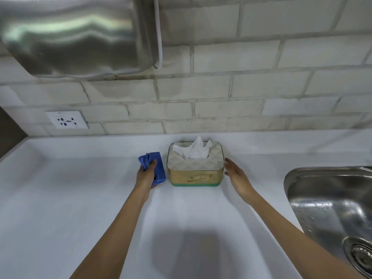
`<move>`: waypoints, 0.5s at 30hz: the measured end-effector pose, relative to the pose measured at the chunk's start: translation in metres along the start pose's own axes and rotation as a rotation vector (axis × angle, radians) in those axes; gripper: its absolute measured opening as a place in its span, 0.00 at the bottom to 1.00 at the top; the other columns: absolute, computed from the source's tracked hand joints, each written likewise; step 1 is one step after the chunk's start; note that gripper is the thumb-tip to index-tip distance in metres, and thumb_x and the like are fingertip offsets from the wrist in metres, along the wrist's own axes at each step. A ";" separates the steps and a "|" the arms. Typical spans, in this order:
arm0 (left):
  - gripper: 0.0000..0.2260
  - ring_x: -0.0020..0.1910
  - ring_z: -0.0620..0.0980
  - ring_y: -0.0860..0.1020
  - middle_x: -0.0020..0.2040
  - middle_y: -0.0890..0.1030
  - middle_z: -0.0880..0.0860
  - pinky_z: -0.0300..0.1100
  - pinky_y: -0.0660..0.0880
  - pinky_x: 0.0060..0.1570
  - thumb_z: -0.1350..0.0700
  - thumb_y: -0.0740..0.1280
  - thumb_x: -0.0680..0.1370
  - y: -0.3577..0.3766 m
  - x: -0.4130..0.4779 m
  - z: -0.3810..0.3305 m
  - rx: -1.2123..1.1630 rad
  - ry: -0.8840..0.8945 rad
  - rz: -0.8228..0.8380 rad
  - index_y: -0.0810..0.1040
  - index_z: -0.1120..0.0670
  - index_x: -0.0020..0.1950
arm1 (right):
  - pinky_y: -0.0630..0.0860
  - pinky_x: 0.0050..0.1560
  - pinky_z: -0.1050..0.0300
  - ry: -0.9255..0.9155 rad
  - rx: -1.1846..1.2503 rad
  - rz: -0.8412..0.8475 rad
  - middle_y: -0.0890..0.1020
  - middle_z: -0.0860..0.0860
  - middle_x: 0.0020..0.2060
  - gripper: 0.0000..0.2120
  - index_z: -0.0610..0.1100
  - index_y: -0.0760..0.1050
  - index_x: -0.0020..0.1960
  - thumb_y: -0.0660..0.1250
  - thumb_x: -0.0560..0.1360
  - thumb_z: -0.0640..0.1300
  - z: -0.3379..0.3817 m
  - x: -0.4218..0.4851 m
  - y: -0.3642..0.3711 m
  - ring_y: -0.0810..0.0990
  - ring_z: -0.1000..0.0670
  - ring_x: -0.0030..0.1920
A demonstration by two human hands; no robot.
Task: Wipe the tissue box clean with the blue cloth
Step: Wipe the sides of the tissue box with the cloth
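Two hands flanked the box [195, 166] on the counter [80, 198] | left hand [145, 176], at 9 o'clock of it, clutched the bunched cloth [159, 166] | right hand [237, 178], at 3 o'clock, fingers spread, empty

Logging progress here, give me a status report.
Left hand gripping blue cloth, beside tissue box. Right hand open at box's other side. Nothing in the way.
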State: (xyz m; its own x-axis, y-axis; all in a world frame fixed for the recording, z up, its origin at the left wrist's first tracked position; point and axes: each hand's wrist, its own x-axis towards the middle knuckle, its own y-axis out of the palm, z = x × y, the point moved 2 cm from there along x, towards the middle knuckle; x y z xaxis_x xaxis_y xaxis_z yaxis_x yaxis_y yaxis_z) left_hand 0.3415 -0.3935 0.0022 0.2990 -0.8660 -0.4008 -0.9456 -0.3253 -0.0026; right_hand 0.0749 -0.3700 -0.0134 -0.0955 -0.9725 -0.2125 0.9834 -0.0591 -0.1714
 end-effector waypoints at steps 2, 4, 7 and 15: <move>0.14 0.52 0.58 0.76 0.55 0.77 0.58 0.57 0.74 0.59 0.52 0.63 0.78 0.007 0.006 0.006 -0.014 -0.026 0.025 0.70 0.57 0.62 | 0.66 0.70 0.53 -0.018 0.066 0.009 0.73 0.50 0.70 0.21 0.49 0.66 0.73 0.55 0.81 0.53 -0.003 0.004 0.006 0.72 0.48 0.68; 0.14 0.52 0.58 0.76 0.56 0.77 0.58 0.55 0.75 0.58 0.52 0.63 0.79 0.011 0.009 0.012 -0.042 -0.050 0.053 0.70 0.57 0.62 | 0.67 0.62 0.59 -0.026 0.106 0.004 0.76 0.52 0.66 0.19 0.52 0.67 0.71 0.55 0.81 0.52 -0.004 0.004 0.011 0.74 0.51 0.64; 0.18 0.51 0.57 0.76 0.59 0.77 0.60 0.51 0.75 0.54 0.53 0.62 0.79 0.016 0.009 0.016 -0.058 -0.060 0.073 0.70 0.60 0.65 | 0.65 0.62 0.59 -0.025 0.129 -0.001 0.76 0.52 0.64 0.19 0.51 0.66 0.72 0.55 0.82 0.49 -0.005 0.002 0.012 0.73 0.50 0.65; 0.09 0.39 0.50 0.76 0.42 0.79 0.54 0.41 0.74 0.39 0.54 0.63 0.77 0.003 -0.037 0.032 0.032 -0.042 0.074 0.75 0.57 0.54 | 0.72 0.61 0.64 -0.059 0.104 0.078 0.75 0.51 0.67 0.19 0.55 0.67 0.71 0.56 0.81 0.45 -0.005 -0.055 -0.003 0.74 0.54 0.64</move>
State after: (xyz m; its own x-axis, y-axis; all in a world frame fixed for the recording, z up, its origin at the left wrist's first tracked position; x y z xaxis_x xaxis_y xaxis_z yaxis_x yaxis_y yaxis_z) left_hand 0.3233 -0.3502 -0.0123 0.2235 -0.8701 -0.4392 -0.9687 -0.2484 -0.0009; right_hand 0.0760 -0.3151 -0.0055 -0.0122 -0.9865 -0.1633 0.9985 -0.0032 -0.0552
